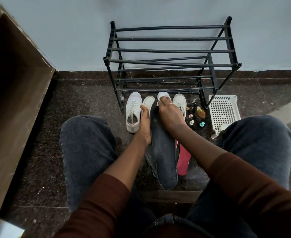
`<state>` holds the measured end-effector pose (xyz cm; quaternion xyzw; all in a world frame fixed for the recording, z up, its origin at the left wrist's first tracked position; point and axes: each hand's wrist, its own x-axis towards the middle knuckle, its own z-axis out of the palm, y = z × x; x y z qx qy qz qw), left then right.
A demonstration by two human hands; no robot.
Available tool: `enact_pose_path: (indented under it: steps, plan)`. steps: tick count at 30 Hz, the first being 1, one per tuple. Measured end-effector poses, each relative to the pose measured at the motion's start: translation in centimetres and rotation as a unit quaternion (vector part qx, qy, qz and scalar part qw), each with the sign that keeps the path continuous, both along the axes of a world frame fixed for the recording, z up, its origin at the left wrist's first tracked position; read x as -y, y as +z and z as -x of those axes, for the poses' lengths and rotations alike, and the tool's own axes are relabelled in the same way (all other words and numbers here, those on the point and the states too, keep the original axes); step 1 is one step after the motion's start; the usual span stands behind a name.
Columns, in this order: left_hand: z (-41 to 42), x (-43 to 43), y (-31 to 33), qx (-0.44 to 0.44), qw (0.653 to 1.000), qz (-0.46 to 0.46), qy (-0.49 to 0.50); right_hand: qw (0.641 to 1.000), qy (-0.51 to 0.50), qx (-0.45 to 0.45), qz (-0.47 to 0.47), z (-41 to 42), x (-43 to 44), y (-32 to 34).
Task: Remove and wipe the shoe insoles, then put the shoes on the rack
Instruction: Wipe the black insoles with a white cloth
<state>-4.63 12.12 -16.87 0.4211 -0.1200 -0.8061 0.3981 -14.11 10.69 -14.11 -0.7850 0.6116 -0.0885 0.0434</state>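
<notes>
A long dark grey insole [163,152] is held up between my knees. My left hand [144,124] grips its left edge. My right hand [168,112] presses a small white cloth [158,103] against the insole's far tip. Under it on the floor lie a red insole [183,160] and a grey one [150,158]. Several white shoes stand in a row in front of the black shoe rack [172,62]: one at the left [132,112], one behind my left hand [148,102], one at the right [180,101].
A white plastic basket [224,112] lies at the right of the rack. A dark tray with small bottles [197,117] sits beside it. A brown cabinet [15,93] stands at the left. The floor is dark speckled stone.
</notes>
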Motion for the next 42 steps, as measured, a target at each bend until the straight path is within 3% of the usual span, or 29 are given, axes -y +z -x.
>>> enact_pose_path:
  steps: [2,7,13,17,20,24,31,36,39,42]
  plan:
    - [0.1,-0.2,-0.1,0.0,1.0,-0.005,0.001,1.0,0.008,0.019,-0.009,0.1,-0.1,-0.1]
    - [-0.3,0.2,-0.6,0.035,0.999,-0.022,-0.004,0.983,0.052,0.178,0.011,0.4,-1.1,-0.1]
    - [-0.7,1.0,-2.6,0.099,0.994,-0.031,0.042,0.96,0.104,0.26,0.002,-0.6,-4.2,0.3]
    - [-1.2,1.2,-2.7,0.117,0.991,-0.066,0.016,0.963,0.158,0.216,0.036,-0.4,-4.8,0.2]
    - [-0.9,0.9,-2.1,0.101,0.993,-0.05,0.02,0.975,0.168,0.145,0.001,-0.4,-4.2,-0.2]
    - [-0.2,0.6,-1.6,0.031,0.997,-0.028,0.058,0.991,0.113,0.074,-0.022,-0.3,-2.5,-0.2]
    - [0.0,0.3,-1.1,0.02,1.0,-0.011,-0.006,0.999,-0.008,0.006,-0.053,0.0,-0.1,0.2]
    - [-0.2,0.0,-1.0,0.004,1.0,-0.008,0.007,0.996,0.024,0.072,-0.047,-0.1,-1.1,-0.2]
    - [-0.1,0.0,-1.4,0.051,0.998,0.003,0.038,0.984,0.083,0.155,0.003,-0.5,-2.5,-0.4]
    - [0.2,0.3,-2.4,0.055,0.997,0.001,0.047,0.972,0.138,0.185,0.035,-0.4,-3.7,0.2]
